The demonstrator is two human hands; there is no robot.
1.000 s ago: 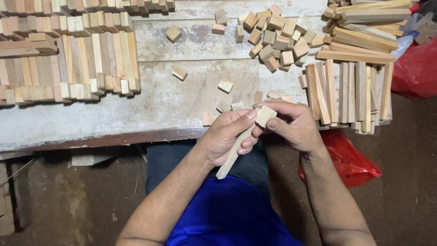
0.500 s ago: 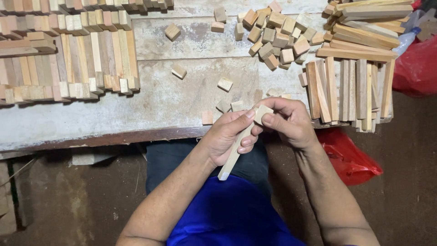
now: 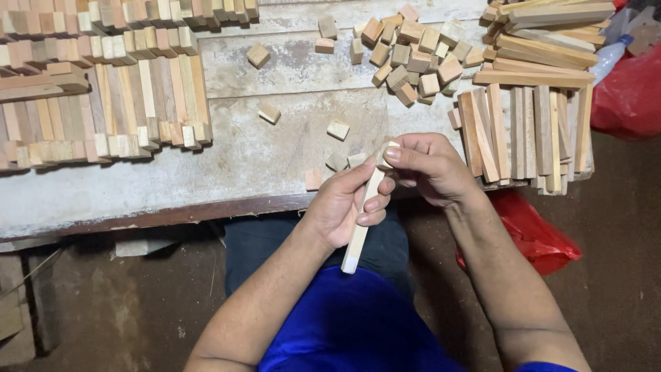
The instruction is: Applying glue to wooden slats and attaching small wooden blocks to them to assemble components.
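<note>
Worn wooden counter (image 3: 206, 172) covered in stacked wood strips (image 3: 530, 131) and a pile of little blocks (image 3: 413, 55). Left hand (image 3: 344, 207) is wrapped round a pale wooden stick (image 3: 361, 224) over the lap, right hand (image 3: 430, 169) pinching its top end.

This looks like a small wood workshop. A rough, worn bench (image 3: 227, 172) holds rows of cut sticks (image 3: 103, 103), a pile of little wood blocks (image 3: 413, 55) and a stack of longer sticks (image 3: 530, 117). The floor (image 3: 103, 303) below is bare and dusty.
</note>
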